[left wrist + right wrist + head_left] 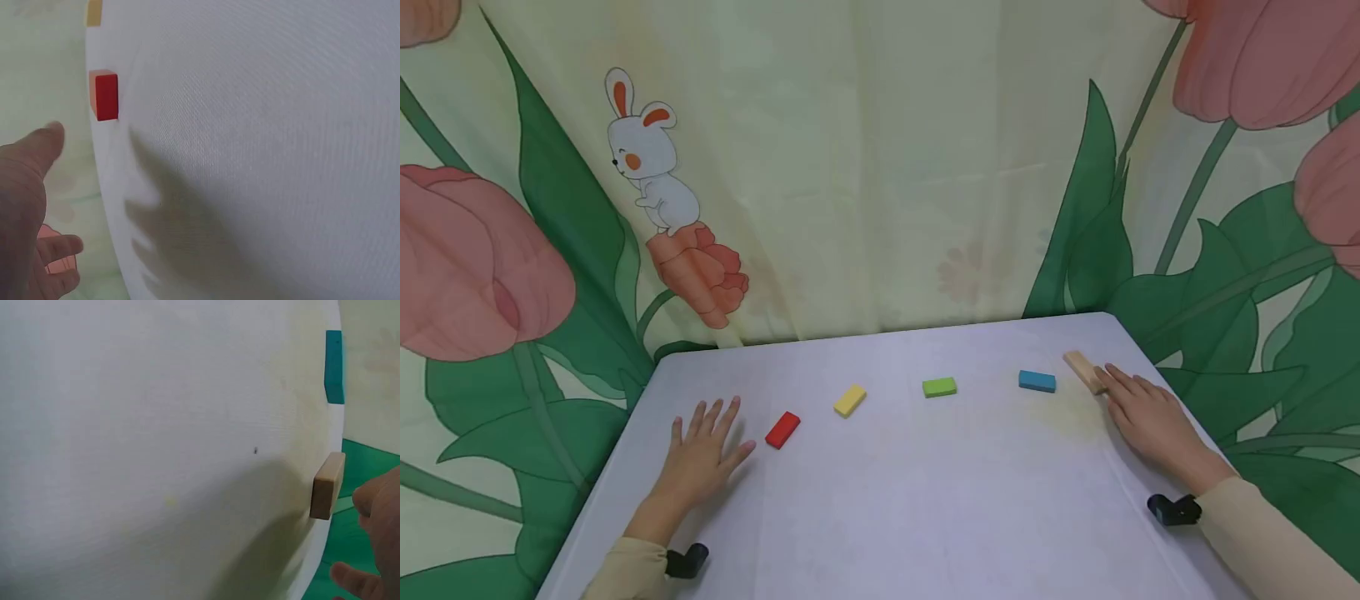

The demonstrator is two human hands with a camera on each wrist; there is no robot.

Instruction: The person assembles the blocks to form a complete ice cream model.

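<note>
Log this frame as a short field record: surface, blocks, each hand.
surface: white table before a flower-print curtain
blocks, left to right: red block, yellow block, green block, blue block, wooden block
left hand: flat on the table, fingers spread, beside the red block, apart from it
right hand: fingers straight, fingertips at the wooden block

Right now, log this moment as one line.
left hand flat by red block | right hand touches wooden block | neither grips
</note>
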